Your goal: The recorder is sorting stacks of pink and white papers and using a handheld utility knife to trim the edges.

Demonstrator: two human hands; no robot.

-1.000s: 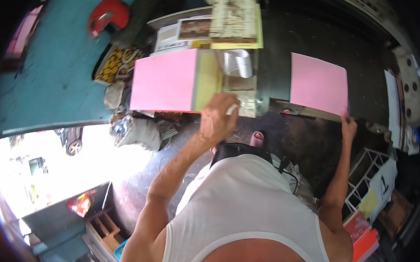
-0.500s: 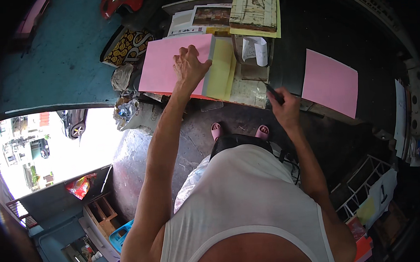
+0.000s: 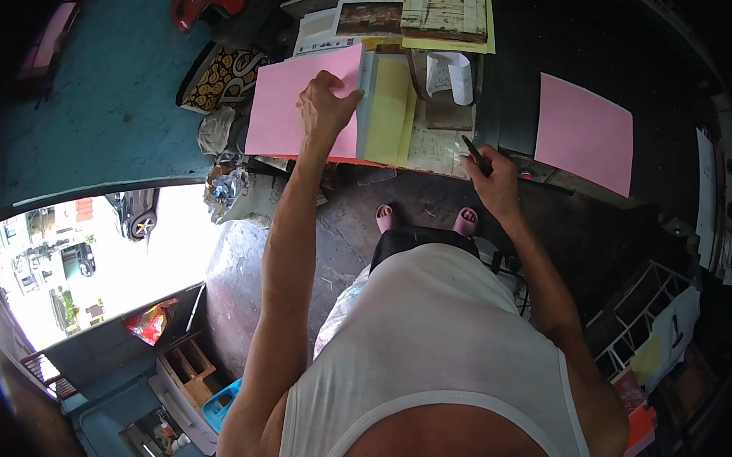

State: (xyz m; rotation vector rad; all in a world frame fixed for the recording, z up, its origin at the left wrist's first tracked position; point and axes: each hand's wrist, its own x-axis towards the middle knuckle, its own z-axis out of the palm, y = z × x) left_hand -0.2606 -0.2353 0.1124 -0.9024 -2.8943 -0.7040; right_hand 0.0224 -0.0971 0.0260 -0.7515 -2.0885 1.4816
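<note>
My left hand (image 3: 327, 110) is at the right edge of a pink paper sheet (image 3: 277, 109), thumb and bent fingers on either side of that edge, which bows up slightly. The sheet lies on a stack with a grey strip (image 3: 368, 117) and a yellow sheet (image 3: 389, 115) showing on its right. My right hand (image 3: 496, 180) is closed around a slim black pen-like tool (image 3: 480, 158). Its tip points up and left over the pale worn tabletop (image 3: 437, 154); the exact kind is too small to tell. Another pink sheet (image 3: 584, 134) lies farther right on a dark surface.
A white paper curl (image 3: 449, 77) sits in a tray behind the tabletop. A worn pale wooden board (image 3: 444, 7) rests on yellow paper (image 3: 488, 36) at the back. Printed sheets (image 3: 369, 20) lie behind the pink stack. A crumpled bag (image 3: 230, 186) is at the table's left end.
The pink sheet's right edge has risen and shifted left, showing more of the grey strip. My left thumb is closer to the fingers. My right hand still holds the black tool, tilted more upright.
</note>
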